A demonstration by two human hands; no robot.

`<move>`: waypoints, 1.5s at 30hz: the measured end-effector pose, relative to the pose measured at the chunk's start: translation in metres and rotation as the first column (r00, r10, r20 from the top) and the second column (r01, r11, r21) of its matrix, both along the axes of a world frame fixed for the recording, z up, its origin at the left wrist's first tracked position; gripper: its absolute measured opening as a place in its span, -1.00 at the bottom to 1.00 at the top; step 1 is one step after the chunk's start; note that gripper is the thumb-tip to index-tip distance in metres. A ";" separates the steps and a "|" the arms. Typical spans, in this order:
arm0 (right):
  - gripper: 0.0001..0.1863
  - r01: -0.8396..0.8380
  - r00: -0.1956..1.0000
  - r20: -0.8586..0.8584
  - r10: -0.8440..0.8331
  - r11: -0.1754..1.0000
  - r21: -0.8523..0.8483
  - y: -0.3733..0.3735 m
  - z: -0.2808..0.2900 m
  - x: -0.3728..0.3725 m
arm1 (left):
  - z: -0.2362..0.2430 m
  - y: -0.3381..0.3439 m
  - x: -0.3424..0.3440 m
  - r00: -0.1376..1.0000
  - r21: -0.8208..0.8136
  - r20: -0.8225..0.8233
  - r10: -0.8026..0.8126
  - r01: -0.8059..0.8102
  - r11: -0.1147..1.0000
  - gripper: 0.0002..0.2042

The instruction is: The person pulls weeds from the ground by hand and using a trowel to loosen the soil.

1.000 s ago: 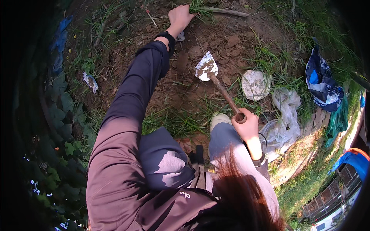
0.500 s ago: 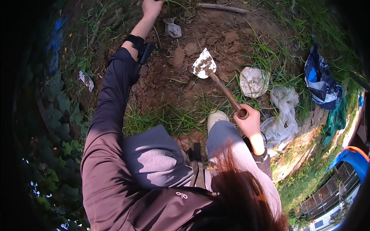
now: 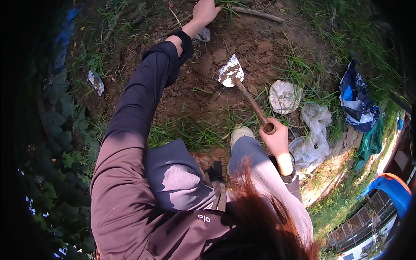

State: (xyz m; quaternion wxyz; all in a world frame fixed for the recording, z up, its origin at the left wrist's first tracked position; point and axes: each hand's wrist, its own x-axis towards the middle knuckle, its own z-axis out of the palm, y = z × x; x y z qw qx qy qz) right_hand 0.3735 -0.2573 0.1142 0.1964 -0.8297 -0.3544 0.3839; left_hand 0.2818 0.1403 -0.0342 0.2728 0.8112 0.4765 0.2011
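My right hand [image 3: 276, 138] is closed around the brown, hollow-ended handle of a small trowel [image 3: 250, 100]. The trowel's pointed, bright metal blade [image 3: 231, 72] is smeared with soil and lies over the brown dirt [image 3: 190, 102]. At the top of the view, my left arm reaches far forward. My left hand [image 3: 205, 13] is closed, its fingertips on a tuft of green grass [image 3: 228, 8] close to a stick [image 3: 260, 14]. Its finger pads are partly hidden.
A dirty whitish round lump [image 3: 285, 97] and a crumpled clear plastic bag [image 3: 315, 134] lie right of the trowel. Farther right are a dark blue bag [image 3: 356, 99] and green plastic [image 3: 371, 145]. A scrap wrapper [image 3: 95, 82] lies left. Leafy plants [image 3: 65, 143] line the left side.
My left hand has moved right across the far dirt, the grass tuft moving along with it. My right hand and the trowel have stayed nearly still; the view has shifted slightly.
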 end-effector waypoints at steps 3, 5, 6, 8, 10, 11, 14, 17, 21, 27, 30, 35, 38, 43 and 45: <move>-0.73 0.017 1.000 -0.009 -0.017 1.000 -0.014 0.001 0.000 -0.007 | -0.008 -0.007 0.014 0.960 0.146 -0.279 0.004 0.038 0.989 -0.54; -0.74 0.058 0.998 0.011 -0.058 0.998 0.006 -0.003 0.001 -0.008 | 0.007 -0.025 0.034 0.930 0.125 -0.366 -0.038 0.090 0.988 -0.52; -0.75 0.058 0.998 0.005 -0.058 0.998 0.012 -0.003 0.000 -0.010 | 0.003 -0.023 0.033 0.913 0.149 -0.406 -0.037 0.106 0.983 -0.49; -0.76 0.059 0.998 -0.003 -0.059 0.998 0.021 -0.002 0.001 -0.011 | -0.005 -0.018 0.029 0.923 0.226 -0.384 -0.009 0.103 0.969 -0.53; -0.76 0.068 0.998 -0.003 -0.068 0.997 0.027 -0.002 0.001 -0.012 | -0.004 -0.019 0.031 0.967 0.276 -0.253 -0.021 0.093 0.956 -0.64; -0.76 0.070 0.997 0.007 -0.070 0.997 0.032 -0.004 -0.001 -0.012 | -0.008 -0.017 0.032 0.960 0.302 -0.275 -0.058 0.143 0.943 -0.67; -0.77 0.060 0.998 0.014 -0.061 0.997 0.051 -0.007 -0.005 -0.014 | -0.015 -0.003 0.025 0.929 0.388 -0.346 -0.129 0.267 0.882 -0.84; -0.77 0.062 0.998 -0.001 -0.063 0.996 0.057 -0.006 -0.006 -0.014 | -0.014 0.002 0.017 0.909 0.380 -0.352 -0.224 0.357 0.853 -0.89; -0.76 0.087 0.996 -0.013 -0.086 0.995 0.052 -0.009 -0.007 -0.011 | -0.010 0.005 0.004 0.972 0.371 -0.131 -0.196 0.231 0.900 -0.86; -0.75 0.053 0.998 -0.024 -0.052 0.997 0.058 -0.008 -0.009 -0.014 | 0.013 0.050 -0.056 0.998 0.240 0.024 -0.062 0.054 0.969 -0.82; -0.76 0.040 0.999 -0.005 -0.040 0.997 0.069 -0.009 -0.011 -0.013 | 0.016 0.050 -0.059 0.997 0.108 0.076 0.017 -0.025 0.994 -0.76; -0.74 0.048 0.998 -0.040 -0.047 0.999 0.021 -0.007 -0.011 -0.014 | -0.009 0.049 -0.066 0.992 0.014 -0.113 -0.057 0.059 0.998 -0.68; -0.74 0.034 0.999 -0.008 -0.034 0.999 0.023 -0.008 -0.009 -0.015 | -0.003 0.033 -0.055 0.892 0.216 -0.305 -0.334 0.406 0.888 -0.62; -0.75 0.059 0.998 -0.018 -0.058 0.997 0.039 -0.010 -0.011 -0.018 | 0.013 0.011 -0.043 0.812 0.285 -0.393 -0.432 0.554 0.782 -0.64; -0.75 0.057 0.998 -0.015 -0.057 0.997 0.051 -0.010 -0.012 -0.019 | 0.007 0.013 -0.043 0.819 0.389 -0.393 -0.419 0.561 0.731 -0.65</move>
